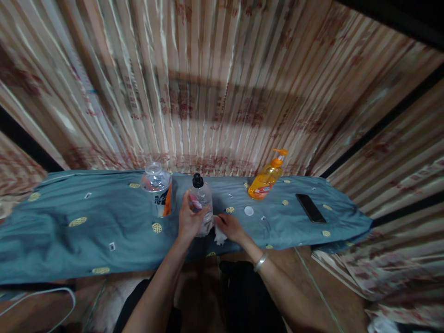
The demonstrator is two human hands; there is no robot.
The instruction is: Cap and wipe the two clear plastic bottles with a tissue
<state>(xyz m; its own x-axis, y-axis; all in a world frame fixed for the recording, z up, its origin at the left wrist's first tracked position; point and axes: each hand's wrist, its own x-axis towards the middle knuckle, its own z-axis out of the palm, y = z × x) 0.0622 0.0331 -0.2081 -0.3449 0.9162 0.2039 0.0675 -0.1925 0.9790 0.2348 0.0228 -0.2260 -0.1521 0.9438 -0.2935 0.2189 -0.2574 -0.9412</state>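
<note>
Our left hand (189, 219) wraps around the clear bottle with the black cap (201, 199), holding it upright on the blue cloth (86, 217). Our right hand (231, 226) pinches a white rag (219, 236) against the bottle's lower side. A second clear bottle (157, 187) stands just left; an orange pump bottle (265, 180) stands farther right.

On the table (86, 240), the capped bottle (201, 199) stands between an open bottle (157, 189) (left) and pump bottle (266, 178), phone (311, 208) rightmost.

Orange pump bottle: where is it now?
Head view, right of centre: the orange pump bottle leans at the cloth's far edge, between the black-capped bottle and the phone.
</note>
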